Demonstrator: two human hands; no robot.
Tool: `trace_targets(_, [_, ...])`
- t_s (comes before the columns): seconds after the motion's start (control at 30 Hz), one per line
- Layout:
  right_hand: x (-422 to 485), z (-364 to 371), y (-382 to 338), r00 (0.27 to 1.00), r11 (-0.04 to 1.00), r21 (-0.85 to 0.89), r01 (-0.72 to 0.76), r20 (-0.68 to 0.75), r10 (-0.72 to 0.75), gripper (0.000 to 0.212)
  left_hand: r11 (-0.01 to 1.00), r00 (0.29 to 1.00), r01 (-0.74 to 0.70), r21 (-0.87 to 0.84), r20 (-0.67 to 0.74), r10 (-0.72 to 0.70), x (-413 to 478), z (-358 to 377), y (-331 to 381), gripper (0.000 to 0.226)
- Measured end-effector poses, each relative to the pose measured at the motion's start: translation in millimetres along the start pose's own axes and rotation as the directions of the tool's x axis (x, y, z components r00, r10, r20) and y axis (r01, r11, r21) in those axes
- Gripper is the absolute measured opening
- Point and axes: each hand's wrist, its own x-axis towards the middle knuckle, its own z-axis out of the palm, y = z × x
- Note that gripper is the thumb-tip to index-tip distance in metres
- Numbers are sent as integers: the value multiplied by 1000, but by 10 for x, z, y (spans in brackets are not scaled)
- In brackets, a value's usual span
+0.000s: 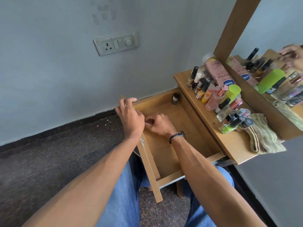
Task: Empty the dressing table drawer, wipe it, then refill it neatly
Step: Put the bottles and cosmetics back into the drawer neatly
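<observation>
One drawer (182, 128), pulled open, one small dark bottle (175, 98) in its far corner, apart from both hands. Left hand (129, 115) curled over the drawer's front edge, gripping. Right hand (157, 124) inside, fingers curled; contents cannot be told

We see bare forearms (91, 174), a black braided band (177, 136) at the wrist of our right hand (159, 124), and light blue jeans (122, 202) over both legs.
</observation>
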Motion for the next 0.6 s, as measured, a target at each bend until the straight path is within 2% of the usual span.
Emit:
trace_targets(0.17, [13, 74, 11, 1000, 992, -124, 23, -1, -24, 21, 998, 998, 55, -7, -34, -55, 12, -4, -42, 62])
trace_targets(0.37, [18, 90, -32, 995, 973, -218, 80, 68, -66, 42, 998, 997, 59, -27, -56, -60, 26, 0, -42, 66])
trace_targets(0.6, [21, 85, -44, 994, 972, -213, 102, 47, -94, 46, 1000, 998, 31, -4, -56, -31, 29, 34, -72, 68])
